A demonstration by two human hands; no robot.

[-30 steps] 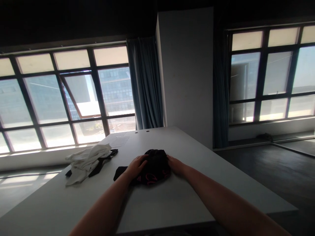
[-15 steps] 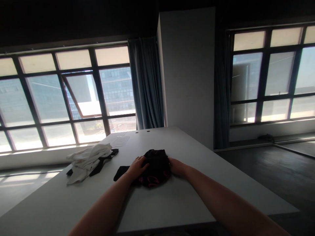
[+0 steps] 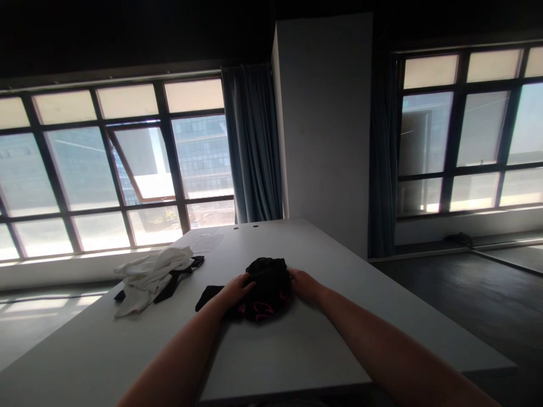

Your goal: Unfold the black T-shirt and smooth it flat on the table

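A bunched black garment [image 3: 267, 285] with pink lettering lies on the white table [image 3: 288, 362] in front of me. One black end of it sticks out to the left, behind my wrist. From the left, my left hand [image 3: 235, 289] grips the cloth, its thumb lying across the front and its fingers over the top. On the opposite side my right hand [image 3: 303, 284] holds the garment's right edge, its fingertips partly hidden by the cloth. Which kind of garment it is cannot be made out while it is bunched.
A crumpled white garment [image 3: 146, 277] lies at the left table edge with black cloth [image 3: 172, 287] beneath it. A thin sheet [image 3: 207, 243] rests farther back. Behind the table stand a grey pillar [image 3: 324, 135], a blue curtain [image 3: 253, 147] and windows.
Both hands stay at the sides of the black garment. My right hand has shifted slightly, and its fingers show a little more against the cloth.
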